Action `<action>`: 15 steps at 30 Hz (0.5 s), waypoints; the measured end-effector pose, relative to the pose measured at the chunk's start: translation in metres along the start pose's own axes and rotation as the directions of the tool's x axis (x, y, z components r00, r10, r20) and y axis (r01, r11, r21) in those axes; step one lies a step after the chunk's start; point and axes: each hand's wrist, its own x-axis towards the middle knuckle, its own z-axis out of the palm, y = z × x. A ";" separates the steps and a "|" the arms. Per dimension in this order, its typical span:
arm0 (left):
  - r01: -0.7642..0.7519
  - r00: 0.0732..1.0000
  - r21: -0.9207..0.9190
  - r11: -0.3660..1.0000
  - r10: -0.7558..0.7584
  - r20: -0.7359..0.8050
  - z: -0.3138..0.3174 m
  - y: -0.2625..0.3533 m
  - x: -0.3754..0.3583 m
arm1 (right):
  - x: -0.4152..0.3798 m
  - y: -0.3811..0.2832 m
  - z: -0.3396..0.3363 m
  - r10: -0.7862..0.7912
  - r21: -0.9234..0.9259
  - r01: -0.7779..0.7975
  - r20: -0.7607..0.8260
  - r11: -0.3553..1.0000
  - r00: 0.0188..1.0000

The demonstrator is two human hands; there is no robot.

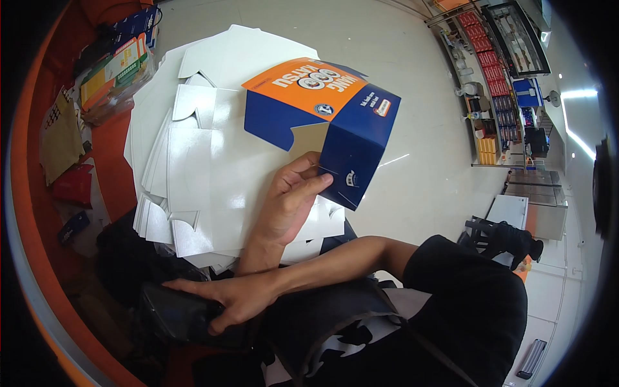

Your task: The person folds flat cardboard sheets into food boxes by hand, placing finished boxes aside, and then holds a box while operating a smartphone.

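Observation:
My left hand holds a partly folded blue and orange printed food box, pinching a blue side panel with the thumb in front and the fingers mostly behind. The box is raised above a stack of flat white carton blanks, printed lettering on its orange panel. My right arm crosses over the left forearm. At the lower left my right hand is closed around a dark, boxy object, whose exact kind I cannot make out. Some of its fingertips are lost in the dark.
Along the left an orange surface carries a green and yellow package, a brown paper piece and a red item. Stocked shelves and a black stool stand to the right, beyond the pale floor.

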 end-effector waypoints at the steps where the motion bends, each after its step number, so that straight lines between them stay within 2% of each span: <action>1: 0.000 1.000 0.002 1.000 0.000 -0.002 0.000 0.000 0.000 | -0.001 0.004 -0.001 0.001 0.000 -0.001 0.000 1.000 1.000; 4: 0.000 1.000 0.005 1.000 0.000 0.000 -0.001 0.000 0.000 | -0.001 0.000 0.001 0.001 0.055 -0.001 0.001 0.998 1.000; 10: 0.007 1.000 -0.003 1.000 -0.006 0.007 -0.002 0.000 0.000 | 0.000 0.004 -0.001 -0.042 -0.001 0.042 -0.007 0.999 0.999; 15: 0.006 1.000 0.002 1.000 -0.006 0.000 -0.001 0.001 0.000 | -0.001 -0.004 -0.002 0.061 0.115 -0.063 0.019 0.991 0.998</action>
